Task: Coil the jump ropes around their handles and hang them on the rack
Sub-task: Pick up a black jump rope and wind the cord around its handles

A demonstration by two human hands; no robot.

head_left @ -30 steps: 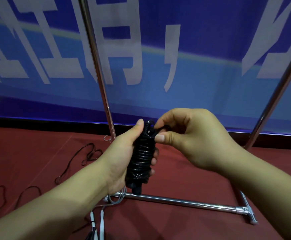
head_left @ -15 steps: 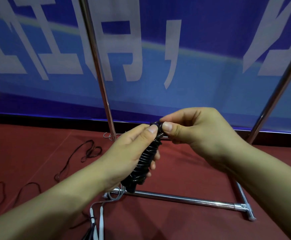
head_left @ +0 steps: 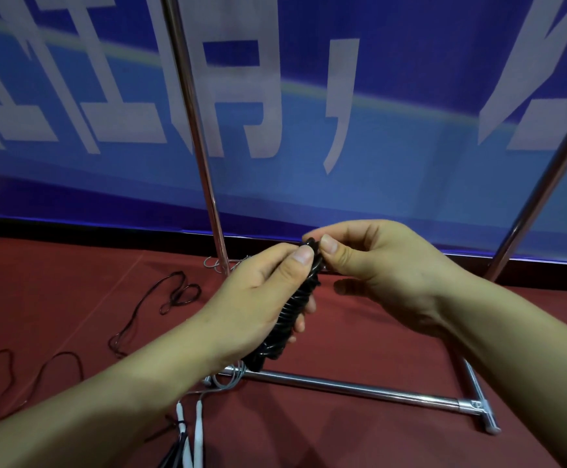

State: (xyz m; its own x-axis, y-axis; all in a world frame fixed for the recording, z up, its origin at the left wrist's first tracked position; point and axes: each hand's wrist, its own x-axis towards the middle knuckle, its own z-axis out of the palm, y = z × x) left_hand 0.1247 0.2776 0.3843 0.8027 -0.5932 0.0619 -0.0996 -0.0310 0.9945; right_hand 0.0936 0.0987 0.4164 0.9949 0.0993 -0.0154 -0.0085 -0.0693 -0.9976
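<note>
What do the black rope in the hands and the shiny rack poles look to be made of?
Rope: probably glossy plastic or rubber cord; the black coils carry bright highlights. Rack: polished metal tube, likely steel or chrome-plated; it mirrors the blue banner and red floor. The left hand grips the bundle and the right hand pinches its top.

Evenly and brightly lit, with soft light from above. Faint diffuse shadows under the hands (head_left: 316,292) on the red floor (head_left: 376,332). Bright glare streaks along the chrome rack (head_left: 359,388) bar near the floor and up its far posts. Slightly soft focus across the far blue banner (head_left: 393,113), white lettering smeared. Strong wide-angle bending at the left and right edges, posts leaning outward. Near forearms large and slightly blurred at the bottom.
</note>
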